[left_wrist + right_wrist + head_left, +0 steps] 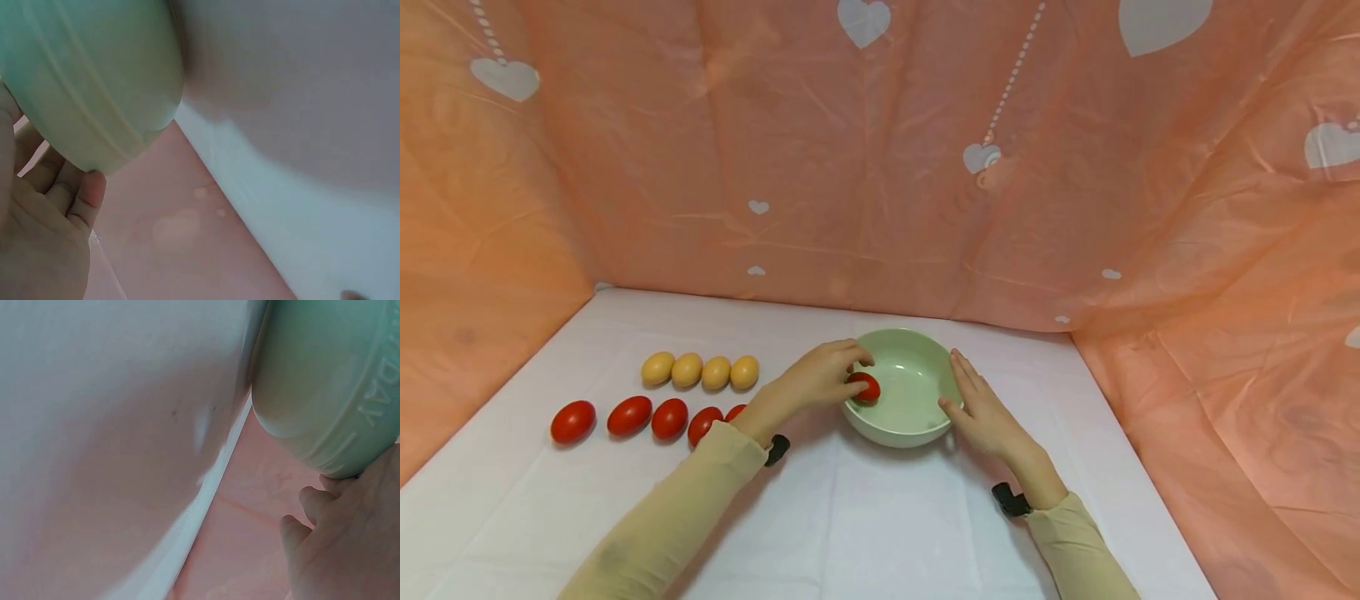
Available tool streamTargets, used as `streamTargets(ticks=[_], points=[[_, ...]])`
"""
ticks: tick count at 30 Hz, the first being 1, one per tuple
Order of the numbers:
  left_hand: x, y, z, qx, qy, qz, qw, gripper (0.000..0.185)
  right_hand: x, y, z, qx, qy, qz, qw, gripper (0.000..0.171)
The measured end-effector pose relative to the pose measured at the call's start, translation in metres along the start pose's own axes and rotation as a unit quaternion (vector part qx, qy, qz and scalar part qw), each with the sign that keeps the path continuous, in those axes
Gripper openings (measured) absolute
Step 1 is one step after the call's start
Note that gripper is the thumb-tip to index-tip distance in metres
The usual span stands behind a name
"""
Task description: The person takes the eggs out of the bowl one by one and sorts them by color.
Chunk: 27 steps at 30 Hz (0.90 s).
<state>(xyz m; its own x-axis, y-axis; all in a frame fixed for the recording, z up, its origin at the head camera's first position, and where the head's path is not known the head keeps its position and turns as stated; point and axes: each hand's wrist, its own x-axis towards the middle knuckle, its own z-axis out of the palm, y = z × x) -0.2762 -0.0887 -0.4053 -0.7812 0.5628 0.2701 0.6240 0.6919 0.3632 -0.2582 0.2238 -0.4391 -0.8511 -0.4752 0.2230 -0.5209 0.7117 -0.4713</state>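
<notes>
Bowl: pale green bowl (910,417) sits on the white surface (865,517), toward the middle of its far edge, upright, mouth open to the head camera.
Left hand: left hand (816,379) reaches over the bowl's left rim, fingers curled round one red egg (867,387); the egg is inside the bowl, low against the left inner wall, so the grip looks like one for setting it down gently, not dropping it.
Right hand: right hand (981,408) lies flat against the bowl's right outer wall, fingers straight and together, gripping nothing; judged a brace so the bowl does not slide under the other hand.
Wrist views: both show only the bowl's outer wall (94,81) (325,381) and fingertips at it; the egg is hidden there.
Red row: remaining red eggs (629,415) lie in a line near the left edge, the last partly behind the left wrist.
Yellow row: four yellow eggs (701,371) sit in a line just beyond the red ones, touching, sorted by colour.
Backdrop: pink sheet with white hearts (880,167) walls the far and side edges.
</notes>
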Motion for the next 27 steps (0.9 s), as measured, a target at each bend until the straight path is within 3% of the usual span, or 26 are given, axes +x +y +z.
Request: streamTargets(ticks=[6, 13, 27], points=[[0.011, 0.004, -0.002, 0.045, -0.034, 0.008, 0.9984, 0.036, 0.000, -0.001, -0.002, 0.000, 0.001, 0.001, 1.000, 0.078], [0.018, 0.010, -0.001, 0.037, -0.089, -0.009, 0.9953, 0.037, 0.000, -0.001, 0.000, 0.004, 0.001, 0.000, 1.000, 0.078], [0.029, 0.008, 0.005, -0.016, -0.126, 0.007, 0.9918, 0.025, 0.000, -0.002, -0.001, -0.005, -0.001, 0.003, 1.000, 0.079]])
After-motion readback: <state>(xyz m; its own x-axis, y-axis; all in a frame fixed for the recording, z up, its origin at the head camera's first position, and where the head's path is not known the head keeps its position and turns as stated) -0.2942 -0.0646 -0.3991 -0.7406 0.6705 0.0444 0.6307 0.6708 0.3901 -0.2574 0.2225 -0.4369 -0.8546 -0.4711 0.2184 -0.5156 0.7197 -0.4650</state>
